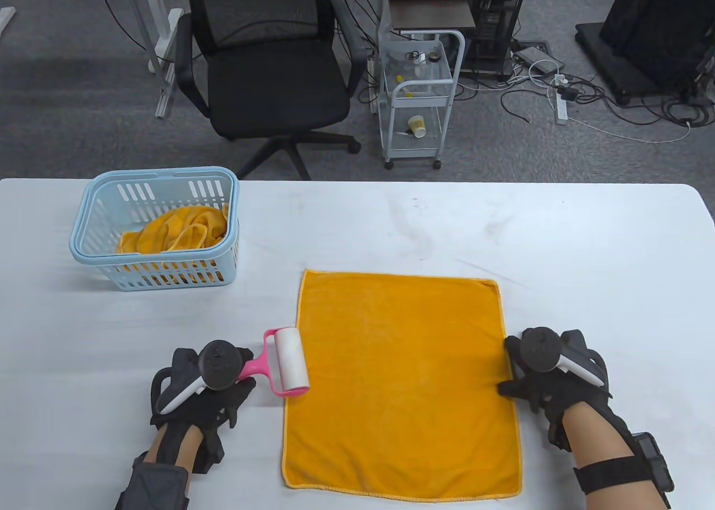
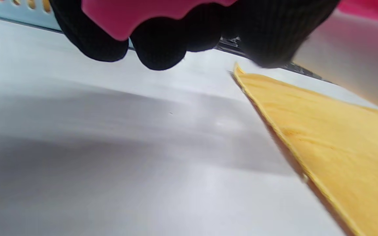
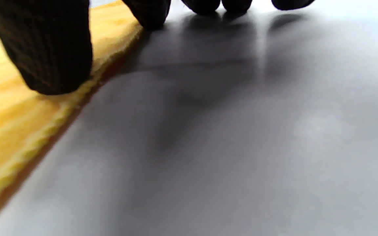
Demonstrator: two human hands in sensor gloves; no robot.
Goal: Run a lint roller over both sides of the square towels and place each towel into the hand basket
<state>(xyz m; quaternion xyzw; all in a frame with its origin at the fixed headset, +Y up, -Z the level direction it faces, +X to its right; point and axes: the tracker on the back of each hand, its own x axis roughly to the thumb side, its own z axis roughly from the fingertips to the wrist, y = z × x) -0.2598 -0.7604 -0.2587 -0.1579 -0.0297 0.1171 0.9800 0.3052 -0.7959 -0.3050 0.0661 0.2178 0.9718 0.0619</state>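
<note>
Orange towel (image 1: 399, 384), pink-handled lint roller (image 1: 282, 363) (white roll), pale blue slotted basket (image 1: 159, 236), white table (image 1: 558, 242).

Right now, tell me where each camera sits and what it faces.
Table view: above the near edge, looking down at the orange towel, blue basket, both gloved hands.
Left wrist view: low under the left hand, facing the towel's corner; fingers grip the pink lint roller.
Right wrist view: under the right hand, thumb on the towel's edge.
Shared: the towel.
</note>
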